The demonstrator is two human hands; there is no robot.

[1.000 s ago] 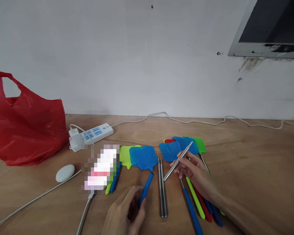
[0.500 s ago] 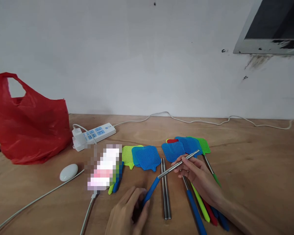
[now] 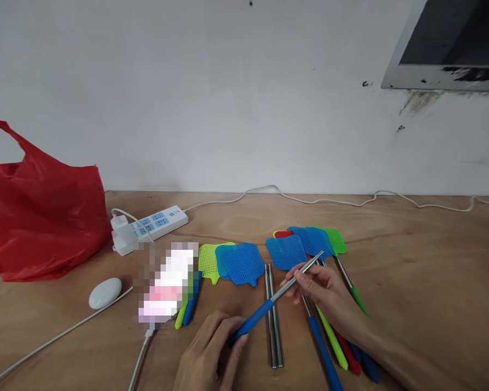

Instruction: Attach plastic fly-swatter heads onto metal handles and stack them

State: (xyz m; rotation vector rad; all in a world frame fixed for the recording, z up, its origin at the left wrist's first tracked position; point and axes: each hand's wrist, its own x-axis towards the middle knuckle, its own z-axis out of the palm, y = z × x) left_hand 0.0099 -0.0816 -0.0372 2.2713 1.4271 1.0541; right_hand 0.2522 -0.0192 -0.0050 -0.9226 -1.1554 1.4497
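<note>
My left hand (image 3: 212,345) is closed round the lower end of a blue fly swatter handle (image 3: 252,317). A silver metal rod (image 3: 295,283) runs out of the handle's upper end, in line with it. My right hand (image 3: 330,296) pinches this rod near its free tip, which points up and right. Beneath the held piece, two loose metal rods (image 3: 273,326) lie side by side on the wooden table. Mesh swatter heads lie just beyond: a blue one (image 3: 244,263) overlapping another blue and a yellow-green one (image 3: 207,262).
Fly swatters with blue, yellow-green, red and green handles lie under and beside my right forearm, including a blue handle (image 3: 324,347). On the left are a blurred phone (image 3: 169,285) on a cable, a white mouse (image 3: 105,293), a power strip (image 3: 158,224) and a red bag (image 3: 44,217).
The handle and rod tilt flatter than before. More of the blue handle shows and less of the rod. My right hand has shifted slightly left, and the whole view has slid a little.
</note>
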